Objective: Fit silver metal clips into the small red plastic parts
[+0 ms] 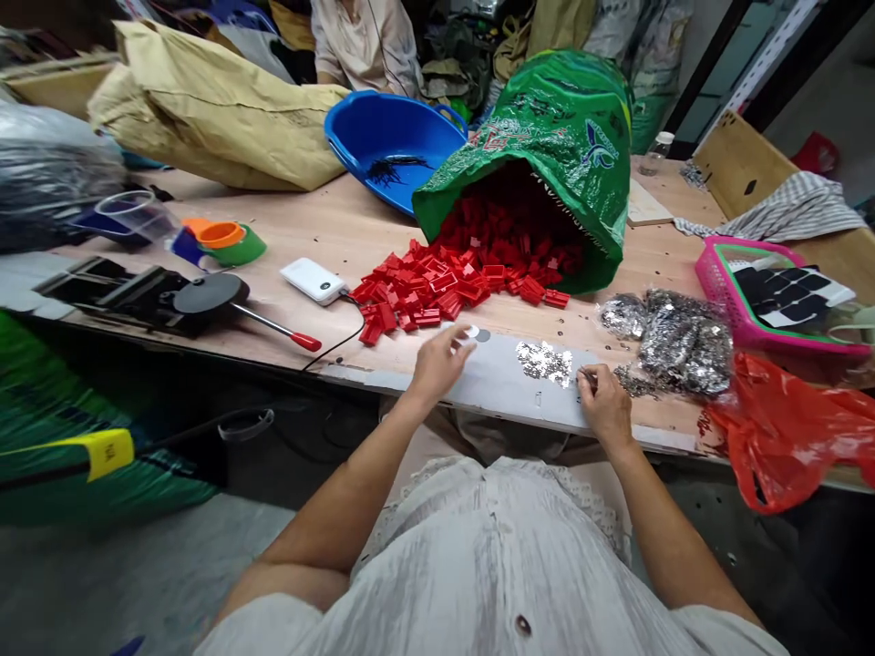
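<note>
My left hand (437, 366) is over the grey strip at the table's front edge, thumb and fingertips curled around a small white disc (473, 332). A grey round spot (483, 335) lies right beside those fingertips. To the right, my right hand (605, 403) rests by the strip with its fingers pinched together; what they hold is too small to make out. Between both hands is a spread of small shiny silver pieces (545, 363). Just behind my left hand, a heap of red plastic parts (437, 282) spills from a green woven sack (540, 118).
Clear bags of metal pieces (684, 342), a pink basket (711, 282) and a red plastic bag (799, 428) are at right. A white power bank (313, 281) and a lever tool (205, 293) lie left. Behind stands a blue basin (403, 128); another person (365, 41) sits opposite.
</note>
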Motion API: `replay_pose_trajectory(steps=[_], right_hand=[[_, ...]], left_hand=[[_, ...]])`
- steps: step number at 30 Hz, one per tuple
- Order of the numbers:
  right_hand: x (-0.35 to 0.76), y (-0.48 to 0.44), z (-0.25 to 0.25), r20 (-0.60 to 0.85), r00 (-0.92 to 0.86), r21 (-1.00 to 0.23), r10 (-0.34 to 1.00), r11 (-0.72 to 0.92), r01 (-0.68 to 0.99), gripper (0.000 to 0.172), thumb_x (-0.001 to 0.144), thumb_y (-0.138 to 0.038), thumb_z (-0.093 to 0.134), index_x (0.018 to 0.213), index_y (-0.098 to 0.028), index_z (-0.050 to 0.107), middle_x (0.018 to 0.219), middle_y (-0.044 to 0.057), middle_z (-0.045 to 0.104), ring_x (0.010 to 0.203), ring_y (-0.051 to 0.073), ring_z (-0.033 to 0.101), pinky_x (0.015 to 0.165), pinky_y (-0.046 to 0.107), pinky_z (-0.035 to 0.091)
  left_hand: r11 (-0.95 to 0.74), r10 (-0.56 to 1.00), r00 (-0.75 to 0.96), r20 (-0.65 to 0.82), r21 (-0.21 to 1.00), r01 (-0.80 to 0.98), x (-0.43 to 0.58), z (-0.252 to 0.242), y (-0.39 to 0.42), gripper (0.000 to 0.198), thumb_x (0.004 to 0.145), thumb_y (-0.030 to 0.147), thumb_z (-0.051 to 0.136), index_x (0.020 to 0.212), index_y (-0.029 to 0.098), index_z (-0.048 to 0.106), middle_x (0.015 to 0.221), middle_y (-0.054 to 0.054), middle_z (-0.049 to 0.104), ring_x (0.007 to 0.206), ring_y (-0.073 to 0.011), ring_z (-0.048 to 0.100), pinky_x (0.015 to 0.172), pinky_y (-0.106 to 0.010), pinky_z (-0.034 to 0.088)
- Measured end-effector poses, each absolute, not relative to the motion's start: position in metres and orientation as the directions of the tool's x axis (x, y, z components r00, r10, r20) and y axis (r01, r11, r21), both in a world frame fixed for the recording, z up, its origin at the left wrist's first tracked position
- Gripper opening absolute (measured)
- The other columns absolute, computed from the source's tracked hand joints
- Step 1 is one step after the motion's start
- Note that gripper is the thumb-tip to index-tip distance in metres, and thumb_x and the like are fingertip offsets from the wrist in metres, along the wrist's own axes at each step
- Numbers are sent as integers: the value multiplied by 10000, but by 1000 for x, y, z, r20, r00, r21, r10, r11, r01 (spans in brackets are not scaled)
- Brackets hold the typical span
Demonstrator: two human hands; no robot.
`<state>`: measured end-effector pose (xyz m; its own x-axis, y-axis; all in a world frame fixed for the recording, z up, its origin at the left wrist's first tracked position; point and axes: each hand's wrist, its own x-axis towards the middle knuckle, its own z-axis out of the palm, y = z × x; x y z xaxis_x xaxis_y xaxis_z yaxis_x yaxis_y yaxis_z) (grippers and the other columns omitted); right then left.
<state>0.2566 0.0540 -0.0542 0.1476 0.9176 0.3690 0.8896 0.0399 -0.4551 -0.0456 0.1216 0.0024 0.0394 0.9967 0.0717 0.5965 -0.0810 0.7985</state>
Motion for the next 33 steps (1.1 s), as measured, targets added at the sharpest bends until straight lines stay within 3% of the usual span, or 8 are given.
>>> replay_pose_trajectory(steps=[2, 5, 8, 11, 18, 23, 30, 33], right_hand=[[256, 53, -57, 378, 161, -453, 912, 30, 891, 208, 926, -373, 489, 944, -192, 589, 870, 67, 685, 778, 218, 629, 701, 304, 423], [258, 52, -60, 391, 165, -455, 905, 34, 890, 242, 923, -400, 491, 971, -185, 591, 880, 73, 694, 772, 223, 639, 706, 310, 435], [259, 53, -60, 404, 151, -451, 902, 52, 891, 264, 925, -398, 489, 1025, -183, 607, 928, 80, 705, 812, 228, 647, 729, 316, 451], [259, 53, -58, 421, 127, -462, 898, 92, 882, 261, 935, -378, 480, 1044, -193, 628, 1001, 83, 713, 870, 225, 651, 776, 320, 466], [260, 53, -58, 445, 130, -522, 886, 138, 842, 287, 934, -421, 491, 971, -193, 662, 940, 82, 722, 833, 223, 658, 768, 325, 490], [262, 53, -58, 459, 141, -543, 877, 151, 826, 288, 939, -393, 477, 993, -193, 677, 981, 85, 738, 856, 226, 674, 787, 336, 503], [266, 53, -60, 510, 165, -543, 844, 167, 823, 299, 904, -400, 523, 972, -168, 700, 919, 104, 740, 730, 216, 661, 710, 330, 512], [264, 52, -55, 514, 179, -562, 839, 172, 809, 300, 879, -423, 565, 932, -163, 704, 880, 109, 738, 703, 216, 656, 679, 329, 512]], left_hand=[[-47, 964, -104, 244, 546, 837, -56, 3, 146, 364, 831, 207, 630, 1193, 179, 618, 1164, -132, 624, 1078, -282, 569, 982, -427, 441], [71, 946, -160, 282, 302, 951, -69, -4, 167, 369, 821, 195, 631, 1189, 166, 621, 1202, -163, 577, 1147, -332, 500, 972, -445, 425], [95, 953, -149, 263, 204, 974, -76, -12, 173, 322, 824, 191, 614, 1144, 173, 639, 1185, -166, 570, 1121, -351, 492, 919, -456, 426], [71, 954, -123, 273, 191, 979, -79, -13, 172, 267, 817, 201, 624, 1081, 173, 652, 1169, -176, 567, 1121, -371, 485, 913, -479, 408], [-42, 946, -60, 319, 304, 952, -78, -8, 157, 62, 791, 178, 667, 847, 192, 643, 1139, -141, 605, 1216, -365, 449, 977, -491, 371], [-227, 945, 5, 326, 648, 727, -65, -5, 130, 24, 846, 191, 607, 843, 208, 590, 961, -61, 648, 992, -222, 588, 900, -351, 447], [-191, 979, -24, 202, 955, 226, -41, 3, 80, 378, 767, 290, 735, 1076, 208, 534, 1002, -50, 677, 944, -192, 652, 824, -285, 490], [-225, 969, -31, 244, 930, 291, -38, 9, 62, 334, 748, 280, 749, 1022, 203, 573, 1017, -72, 678, 938, -213, 641, 866, -329, 480]])
